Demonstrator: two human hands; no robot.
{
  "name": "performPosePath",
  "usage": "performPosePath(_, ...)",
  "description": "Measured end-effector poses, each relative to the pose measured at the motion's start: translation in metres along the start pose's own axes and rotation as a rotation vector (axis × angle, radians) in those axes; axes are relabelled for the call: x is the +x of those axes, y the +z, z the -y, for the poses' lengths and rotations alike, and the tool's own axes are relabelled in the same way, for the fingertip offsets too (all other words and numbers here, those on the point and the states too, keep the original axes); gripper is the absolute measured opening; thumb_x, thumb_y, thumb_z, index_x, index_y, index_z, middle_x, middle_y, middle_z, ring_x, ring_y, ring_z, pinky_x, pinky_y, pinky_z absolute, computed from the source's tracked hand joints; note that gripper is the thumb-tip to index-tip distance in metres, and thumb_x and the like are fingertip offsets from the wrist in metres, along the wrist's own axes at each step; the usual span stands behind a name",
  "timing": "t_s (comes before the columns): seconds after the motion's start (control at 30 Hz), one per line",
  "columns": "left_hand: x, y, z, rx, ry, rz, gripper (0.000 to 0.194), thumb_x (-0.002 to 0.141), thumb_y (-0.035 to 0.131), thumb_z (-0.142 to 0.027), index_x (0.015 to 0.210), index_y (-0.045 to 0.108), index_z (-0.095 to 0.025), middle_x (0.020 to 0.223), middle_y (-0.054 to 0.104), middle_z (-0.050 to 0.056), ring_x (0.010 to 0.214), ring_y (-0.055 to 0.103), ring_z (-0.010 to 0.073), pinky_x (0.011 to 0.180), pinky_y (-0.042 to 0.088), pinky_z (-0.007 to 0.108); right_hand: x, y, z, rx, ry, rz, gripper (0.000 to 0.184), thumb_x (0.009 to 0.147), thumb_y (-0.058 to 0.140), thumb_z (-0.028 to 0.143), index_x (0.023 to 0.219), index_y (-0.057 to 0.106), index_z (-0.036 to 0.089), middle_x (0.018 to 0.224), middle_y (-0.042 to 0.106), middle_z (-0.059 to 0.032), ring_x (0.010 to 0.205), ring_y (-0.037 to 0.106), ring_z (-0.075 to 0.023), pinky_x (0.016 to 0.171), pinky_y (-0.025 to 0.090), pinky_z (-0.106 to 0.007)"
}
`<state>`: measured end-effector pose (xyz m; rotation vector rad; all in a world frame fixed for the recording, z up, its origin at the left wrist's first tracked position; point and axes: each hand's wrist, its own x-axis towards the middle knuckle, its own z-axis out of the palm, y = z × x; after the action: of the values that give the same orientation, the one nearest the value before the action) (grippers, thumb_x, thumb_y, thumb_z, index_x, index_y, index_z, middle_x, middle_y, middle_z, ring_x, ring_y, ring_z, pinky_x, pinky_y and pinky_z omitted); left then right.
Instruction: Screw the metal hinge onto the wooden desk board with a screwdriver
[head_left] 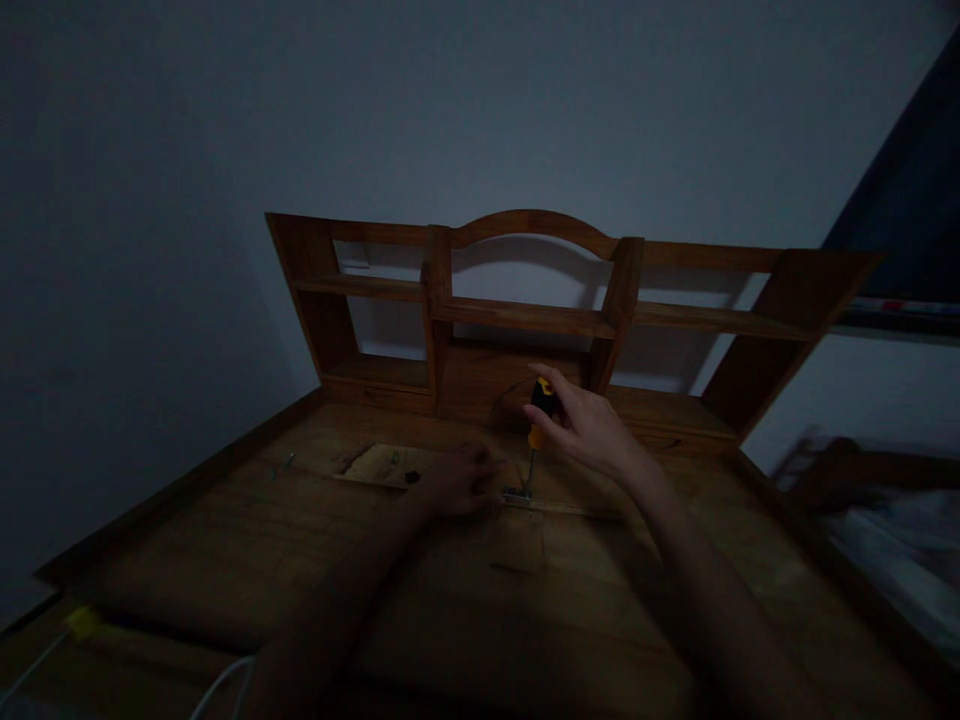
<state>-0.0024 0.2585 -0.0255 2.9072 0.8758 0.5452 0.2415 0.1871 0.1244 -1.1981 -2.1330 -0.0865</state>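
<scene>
My right hand [581, 420] grips the black and yellow handle of a screwdriver [537, 437], which stands nearly upright. Its shaft runs down to a small metal hinge or bracket [517, 495] on the wooden desktop. Just left of that metal piece, my left hand [459, 480] rests low on the wood, with fingers stretched toward it and a fingertip close to or touching its edge. Dim light hides the exact contact and the screw under the tip.
A wooden shelf unit [525, 318] with an arched top stands along the desk's back. Left of my left hand is a pale, rough patch [382, 463] in the desktop [285, 530]. A small metal piece [290, 461] lies farther left. A yellow object [82, 622] with a white cord sits front left.
</scene>
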Motion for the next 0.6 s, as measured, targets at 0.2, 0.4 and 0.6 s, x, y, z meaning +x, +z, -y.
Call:
performPosePath(0.2,0.0008,0.0018,0.0014,0.037,-0.002,0.006,0.066,0.087,0.047,-0.069,0.142,0.049,-0.031,0.117,0.054,0.011,0.106,0.054,0.0279,0.091,0.047,0.044,0.0,-0.0001,-0.0028,0.099,-0.115,-0.017,0.05,0.098,0.042,0.027,0.147,0.034,0.027,0.14,0.051,-0.0093,0.127,0.05,-0.0242,0.107,0.041,-0.046)
performPosePath(0.4,0.0006,0.003,0.002,0.039,-0.012,0.007,0.068,0.086,0.048,-0.07,0.142,0.047,-0.033,0.124,0.052,0.011,0.11,0.052,0.0291,0.093,0.046,0.045,0.001,0.0057,-0.001,-0.058,-0.019,-0.097,0.05,0.094,0.051,0.05,0.135,0.047,0.022,0.121,0.057,-0.0136,0.106,0.06,-0.0304,0.091,0.051,-0.048)
performPosePath(0.6,0.0002,0.0025,0.0022,0.016,-0.009,0.003,0.067,0.087,0.048,-0.069,0.142,0.048,-0.032,0.123,0.052,0.011,0.109,0.053,0.0282,0.094,0.046,0.044,-0.001,-0.0029,0.0045,0.047,-0.069,-0.033,0.05,0.099,0.041,0.032,0.148,0.034,0.028,0.132,0.054,-0.0102,0.119,0.055,-0.0267,0.102,0.045,-0.048)
